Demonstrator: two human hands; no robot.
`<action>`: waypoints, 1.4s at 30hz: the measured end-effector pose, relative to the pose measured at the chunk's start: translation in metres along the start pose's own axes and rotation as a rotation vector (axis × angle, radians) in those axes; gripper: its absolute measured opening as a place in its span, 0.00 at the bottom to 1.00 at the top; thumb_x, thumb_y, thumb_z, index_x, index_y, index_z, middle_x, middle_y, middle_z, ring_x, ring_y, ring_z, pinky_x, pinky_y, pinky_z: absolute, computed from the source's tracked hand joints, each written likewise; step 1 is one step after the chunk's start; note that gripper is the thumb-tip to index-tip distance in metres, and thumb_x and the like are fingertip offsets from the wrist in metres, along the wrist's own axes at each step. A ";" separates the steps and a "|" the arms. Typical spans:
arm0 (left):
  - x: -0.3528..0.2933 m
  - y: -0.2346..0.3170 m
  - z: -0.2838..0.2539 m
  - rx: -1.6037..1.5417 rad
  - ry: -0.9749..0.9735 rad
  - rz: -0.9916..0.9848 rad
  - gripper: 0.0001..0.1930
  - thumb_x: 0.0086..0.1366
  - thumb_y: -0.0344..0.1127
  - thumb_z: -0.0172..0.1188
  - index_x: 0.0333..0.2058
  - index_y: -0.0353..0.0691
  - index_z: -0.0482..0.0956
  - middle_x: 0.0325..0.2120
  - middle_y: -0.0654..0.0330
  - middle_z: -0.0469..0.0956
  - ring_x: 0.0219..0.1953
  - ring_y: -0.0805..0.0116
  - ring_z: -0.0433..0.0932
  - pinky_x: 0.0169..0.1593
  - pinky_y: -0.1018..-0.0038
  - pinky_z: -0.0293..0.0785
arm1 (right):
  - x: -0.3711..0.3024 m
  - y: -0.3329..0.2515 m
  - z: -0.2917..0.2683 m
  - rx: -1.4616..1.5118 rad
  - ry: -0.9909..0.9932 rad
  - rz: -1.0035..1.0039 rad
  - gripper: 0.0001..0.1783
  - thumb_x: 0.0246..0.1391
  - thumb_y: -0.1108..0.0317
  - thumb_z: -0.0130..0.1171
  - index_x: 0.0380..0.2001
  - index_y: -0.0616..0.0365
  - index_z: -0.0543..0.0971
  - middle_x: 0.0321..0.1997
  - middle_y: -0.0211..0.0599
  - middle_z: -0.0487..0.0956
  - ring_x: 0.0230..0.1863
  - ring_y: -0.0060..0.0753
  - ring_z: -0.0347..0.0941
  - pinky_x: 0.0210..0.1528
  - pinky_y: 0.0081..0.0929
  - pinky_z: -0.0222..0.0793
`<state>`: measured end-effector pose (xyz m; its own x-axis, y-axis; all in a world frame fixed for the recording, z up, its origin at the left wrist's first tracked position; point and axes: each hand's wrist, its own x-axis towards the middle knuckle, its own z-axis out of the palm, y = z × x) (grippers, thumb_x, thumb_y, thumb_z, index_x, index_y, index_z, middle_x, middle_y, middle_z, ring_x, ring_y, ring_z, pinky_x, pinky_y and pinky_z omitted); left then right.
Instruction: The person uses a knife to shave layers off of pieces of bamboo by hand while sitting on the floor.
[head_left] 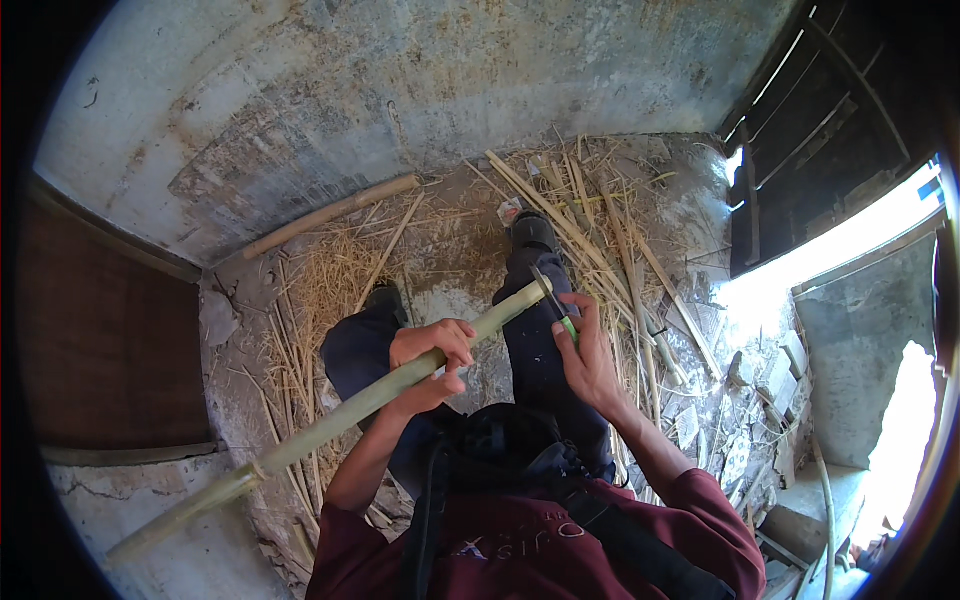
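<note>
A long pale green bamboo pole (pixel 370 398) runs slantwise across my lap, from the lower left up to its cut end above my right thigh. My left hand (pixel 432 362) is closed around it a little below that upper end. In my right hand (pixel 588 358) is a knife (pixel 555 300) with a green handle, gripped between thumb and fingers. Its dark blade lies against the pole's cut end; whether it has entered the bamboo I cannot tell. A joint ring (pixel 256 470) shows on the lower part of the pole.
Bamboo strips (pixel 590 235) and straw-like shavings (pixel 325 275) litter the floor on both sides of my legs. Another bamboo pole (pixel 330 215) lies along the stained wall (pixel 400 80). Broken rubble (pixel 775 380) is at the right, near a bright opening. A brown panel (pixel 120 330) stands at the left.
</note>
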<state>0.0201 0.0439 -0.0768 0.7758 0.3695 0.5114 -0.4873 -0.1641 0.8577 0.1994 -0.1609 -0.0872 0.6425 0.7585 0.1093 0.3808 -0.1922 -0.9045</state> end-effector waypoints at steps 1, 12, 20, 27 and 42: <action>0.000 -0.002 0.001 -0.032 0.033 0.001 0.29 0.58 0.59 0.81 0.36 0.37 0.82 0.22 0.64 0.79 0.27 0.72 0.79 0.55 0.59 0.80 | -0.001 0.000 0.001 0.008 -0.008 0.010 0.20 0.75 0.69 0.52 0.64 0.62 0.64 0.26 0.52 0.78 0.28 0.59 0.78 0.35 0.50 0.67; 0.008 0.015 0.012 0.046 0.326 -0.145 0.43 0.62 0.81 0.62 0.44 0.38 0.71 0.19 0.61 0.78 0.27 0.65 0.82 0.53 0.57 0.80 | -0.001 -0.004 0.010 0.021 -0.095 -0.046 0.17 0.73 0.74 0.54 0.61 0.61 0.65 0.30 0.53 0.80 0.29 0.60 0.79 0.33 0.48 0.67; 0.005 0.016 0.008 -0.076 0.376 -0.229 0.37 0.71 0.73 0.58 0.42 0.36 0.71 0.19 0.56 0.79 0.28 0.61 0.84 0.52 0.55 0.83 | 0.015 -0.014 0.002 0.018 -0.115 -0.090 0.28 0.65 0.67 0.69 0.62 0.58 0.68 0.32 0.46 0.82 0.30 0.54 0.82 0.35 0.43 0.74; 0.005 0.006 0.002 -0.206 0.477 -0.326 0.31 0.78 0.67 0.50 0.36 0.39 0.72 0.16 0.58 0.75 0.25 0.60 0.82 0.50 0.55 0.82 | 0.028 -0.011 -0.010 -0.056 -0.310 -0.135 0.35 0.58 0.68 0.73 0.66 0.52 0.69 0.33 0.44 0.82 0.35 0.53 0.84 0.38 0.43 0.77; 0.019 0.030 0.001 -0.039 0.140 -0.223 0.33 0.69 0.62 0.69 0.46 0.32 0.77 0.29 0.53 0.85 0.37 0.60 0.88 0.61 0.56 0.81 | 0.054 -0.003 -0.021 0.037 -0.182 -0.245 0.37 0.54 0.71 0.76 0.66 0.55 0.72 0.37 0.27 0.86 0.26 0.28 0.76 0.29 0.28 0.69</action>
<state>0.0202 0.0447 -0.0412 0.8040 0.5161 0.2952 -0.3277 -0.0296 0.9443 0.2473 -0.1323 -0.0698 0.4037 0.8791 0.2534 0.4827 0.0306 -0.8752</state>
